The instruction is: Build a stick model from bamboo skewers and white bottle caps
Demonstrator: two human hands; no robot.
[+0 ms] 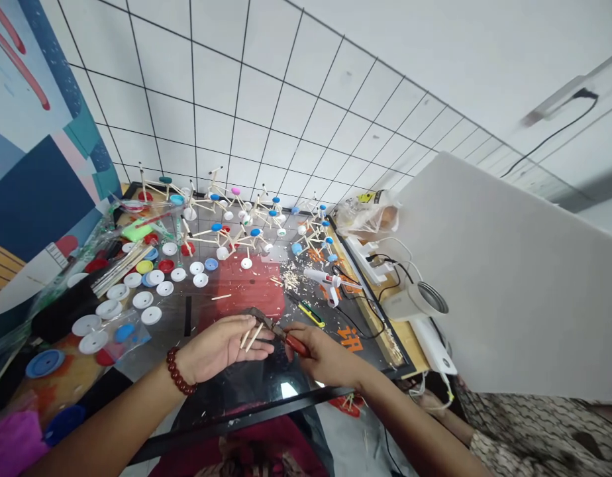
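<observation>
My right hand [318,354] is closed around the red handles of pliers [297,344]. Their dark metal jaws reach over to the thumb of my left hand [229,344]. That hand is turned palm up, with short wooden sticks [254,338] lying across its fingers. Whether the jaws touch a stick cannot be made out. Just beyond the hands, a yellow utility knife [310,313] rests on the dark tabletop, near a white glue gun [326,281]. A loose stick [221,297] lies on the red patch.
Stick frames with coloured caps [231,242] stand along the back. White caps [143,300] and a stick bundle [122,268] are at left. Wood scraps [292,278] lie mid-table. At right are a power strip [365,262], cables and a big white panel [514,278]; another person's arm [445,414] shows below.
</observation>
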